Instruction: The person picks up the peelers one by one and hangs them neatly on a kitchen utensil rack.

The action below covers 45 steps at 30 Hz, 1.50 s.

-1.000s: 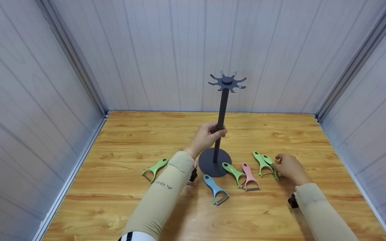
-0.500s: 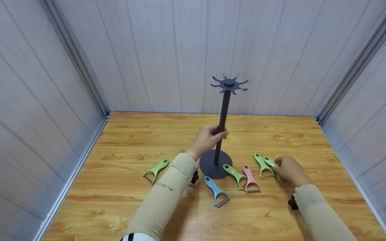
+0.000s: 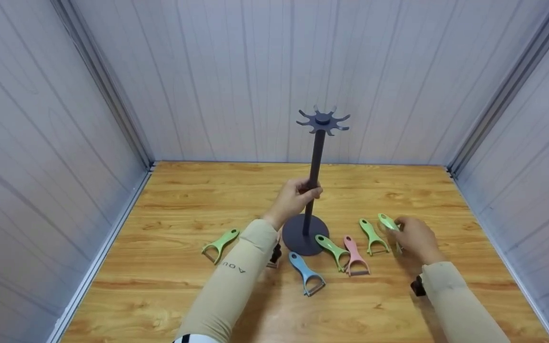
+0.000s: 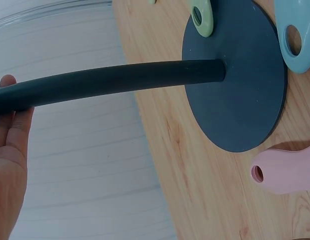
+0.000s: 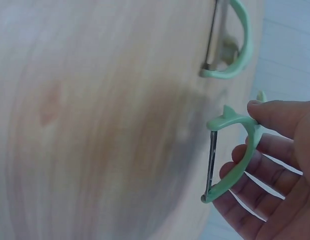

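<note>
My left hand [image 3: 296, 197] grips the pole of a dark grey rack [image 3: 317, 157], which has a round base [image 4: 240, 110] and a ring of curved hooks [image 3: 322, 120] on top. In my right hand [image 3: 415, 238] a green peeler [image 5: 235, 170] is pinched between thumb and fingers, its blade end pointing away from the palm. Just left of that hand lies a second green peeler [image 3: 373, 237]. Another green peeler [image 3: 334, 250] overlaps the rack's base in the head view, with a pink peeler [image 3: 355, 257] beside it.
A blue peeler [image 3: 306, 274] lies in front of the base. Farther left is one more green peeler [image 3: 220, 245]. Partly hidden under my left forearm is a pink peeler [image 4: 285, 170]. Pale panel walls [image 3: 227, 81] enclose the wooden table [image 3: 198, 190] on three sides.
The right hand's green peeler has come away from the green peeler beside it, moving slightly right and up. My left hand stays on the pole.
</note>
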Tool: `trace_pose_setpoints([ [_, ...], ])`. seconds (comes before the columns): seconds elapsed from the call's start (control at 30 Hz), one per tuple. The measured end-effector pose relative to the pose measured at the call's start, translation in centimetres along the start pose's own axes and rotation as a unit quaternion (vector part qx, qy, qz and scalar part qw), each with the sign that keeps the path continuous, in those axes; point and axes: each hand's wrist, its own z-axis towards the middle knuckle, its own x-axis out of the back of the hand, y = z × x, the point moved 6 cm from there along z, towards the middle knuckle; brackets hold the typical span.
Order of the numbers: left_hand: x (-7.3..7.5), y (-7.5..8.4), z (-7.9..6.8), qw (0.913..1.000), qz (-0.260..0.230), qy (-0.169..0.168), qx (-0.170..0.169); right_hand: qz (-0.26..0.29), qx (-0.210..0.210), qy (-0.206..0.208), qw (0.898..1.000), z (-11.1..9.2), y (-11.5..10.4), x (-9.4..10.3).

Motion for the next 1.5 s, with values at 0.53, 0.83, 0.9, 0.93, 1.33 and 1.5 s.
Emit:
trace_pose_setpoints([
  [0.53,0.0,3.0,-1.1,0.9998,0.012,0.01,-0.007,0.025,0.049,0.156,0.986,-0.4,-3.2,3.0],
  [0.83,0.3,3.6,-1.3,0.9998,0.003,-0.003,-0.02,0.058,0.075,0.232,0.968,-0.9,-5.8,4.4],
  [0.9,0.3,3.5,-1.3,0.9998,-0.002,-0.001,-0.02,0.062,0.084,0.245,0.964,-1.0,-6.4,4.7],
  [0.93,0.3,3.5,-1.2,0.9998,-0.004,0.0,-0.021,0.064,0.088,0.25,0.962,-1.1,-6.7,4.9],
  [1.33,0.4,3.7,-1.3,0.9998,-0.003,-0.004,-0.02,0.086,0.142,0.291,0.942,-1.9,-9.8,6.2],
  [1.5,0.3,3.7,-1.2,0.9997,-0.013,-0.012,-0.018,0.095,0.142,0.29,0.942,-2.1,-10.7,6.6],
])
